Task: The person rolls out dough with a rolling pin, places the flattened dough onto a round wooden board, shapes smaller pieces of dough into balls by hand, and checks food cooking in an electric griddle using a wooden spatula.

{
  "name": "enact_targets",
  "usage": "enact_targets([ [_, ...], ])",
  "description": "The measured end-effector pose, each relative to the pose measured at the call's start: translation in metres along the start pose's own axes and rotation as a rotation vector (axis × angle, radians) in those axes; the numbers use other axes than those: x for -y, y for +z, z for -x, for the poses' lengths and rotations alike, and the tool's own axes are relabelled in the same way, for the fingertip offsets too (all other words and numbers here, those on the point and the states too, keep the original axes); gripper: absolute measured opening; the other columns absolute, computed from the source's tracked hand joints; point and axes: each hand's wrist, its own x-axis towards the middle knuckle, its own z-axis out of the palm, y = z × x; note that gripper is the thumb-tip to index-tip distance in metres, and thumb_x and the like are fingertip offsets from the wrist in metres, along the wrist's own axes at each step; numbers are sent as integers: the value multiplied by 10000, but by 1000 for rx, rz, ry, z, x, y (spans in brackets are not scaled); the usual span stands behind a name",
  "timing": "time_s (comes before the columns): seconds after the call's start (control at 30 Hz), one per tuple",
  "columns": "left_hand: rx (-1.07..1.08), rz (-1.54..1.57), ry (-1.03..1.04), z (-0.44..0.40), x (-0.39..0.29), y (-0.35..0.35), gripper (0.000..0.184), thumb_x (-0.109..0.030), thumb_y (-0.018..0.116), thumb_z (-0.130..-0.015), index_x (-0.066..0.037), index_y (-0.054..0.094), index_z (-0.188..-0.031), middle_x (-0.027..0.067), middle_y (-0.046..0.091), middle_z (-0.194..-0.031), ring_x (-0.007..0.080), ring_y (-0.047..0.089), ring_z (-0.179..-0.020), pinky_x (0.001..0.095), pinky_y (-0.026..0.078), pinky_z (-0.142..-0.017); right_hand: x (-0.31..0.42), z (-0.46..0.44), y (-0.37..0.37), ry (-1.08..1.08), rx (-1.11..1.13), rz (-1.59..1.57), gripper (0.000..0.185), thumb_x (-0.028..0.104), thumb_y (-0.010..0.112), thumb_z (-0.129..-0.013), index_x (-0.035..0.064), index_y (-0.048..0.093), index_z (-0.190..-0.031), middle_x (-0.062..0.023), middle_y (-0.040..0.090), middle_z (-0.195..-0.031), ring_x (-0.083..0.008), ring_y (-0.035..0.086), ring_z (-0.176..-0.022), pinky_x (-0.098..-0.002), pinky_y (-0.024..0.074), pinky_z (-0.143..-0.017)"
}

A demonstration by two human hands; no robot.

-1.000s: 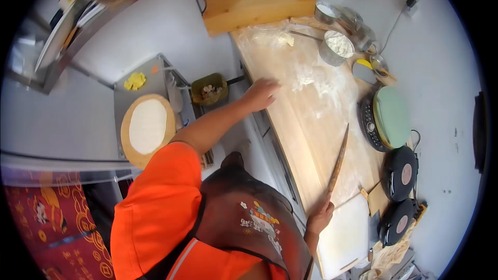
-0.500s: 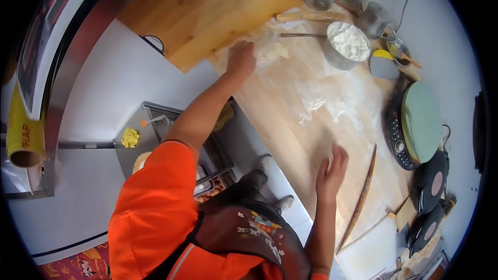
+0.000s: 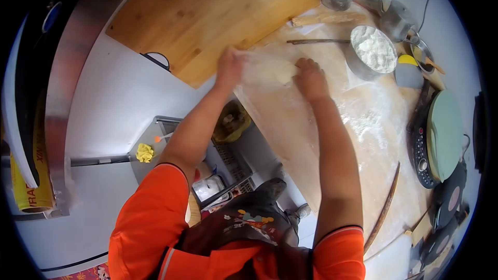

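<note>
Dough (image 3: 280,70) lies on the floury table (image 3: 282,124), between both hands. Left hand (image 3: 231,67) is blurred near its left side — I can't tell its grip. Right hand (image 3: 311,79) bends its fingers at the other edge — whether they pinch, I can't tell. Flour bowl (image 3: 372,52) sits beyond.

Blurring the left hand (image 3: 230,67) and losing its separate fingers. Smearing the dough (image 3: 280,71) beyond any clear outline, leaving contact with the right hand (image 3: 309,79) uncertain. Cutting off the board (image 3: 218,15) at the top edge, the shirt (image 3: 150,218) at the bottom. Hiding most of the tray (image 3: 194,210) behind the shirt. Showing the apron's (image 3: 244,233) print and the bin's (image 3: 224,135) contents too small for telling.
</note>
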Motion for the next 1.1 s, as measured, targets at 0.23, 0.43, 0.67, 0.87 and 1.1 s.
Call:
enact_targets([
  [0.23,101,-485,593,-9,13,-3,602,-187,735,-805,-43,520,-1348,231,594,-1303,399,535,-1276,545,392,-1087,-31,14,-38,-25,-63,-208,345,98,740,-812,63,616,-1132,-175,635,-1122,-398,606,-1135,-479,509,-971],
  [0.43,433,-536,894,35,-43,91,764,-176,815,-774,-48,471,-1444,178,543,-1442,382,460,-1392,455,313,-1199,-3,17,-59,-37,-51,-305,384,78,752,-818,44,607,-1172,-188,639,-1117,-382,660,-987,-453,543,-874],
  [0.67,671,98,341,-5,-19,107,559,-177,846,-785,-55,579,-1261,104,666,-1193,207,627,-1138,356,483,-995,-4,33,-46,146,-68,-649,373,137,798,-866,40,613,-1176,-146,671,-1007,-223,677,-850,-357,545,-772],
  [0.87,893,215,457,-19,-19,81,417,-105,783,-871,-67,577,-1232,85,631,-1328,176,586,-1219,343,457,-1052,-6,28,-37,149,23,-640,238,154,770,-889,8,625,-1008,-134,697,-881,-246,690,-800,-380,533,-739],
  [1.1,865,646,29,-23,-12,61,509,-102,693,-965,-18,508,-1432,120,554,-1485,230,552,-1332,358,454,-1100,-29,37,-40,103,-270,281,105,163,625,-905,58,620,-894,-145,697,-945,-382,685,-906,-496,546,-743],
])
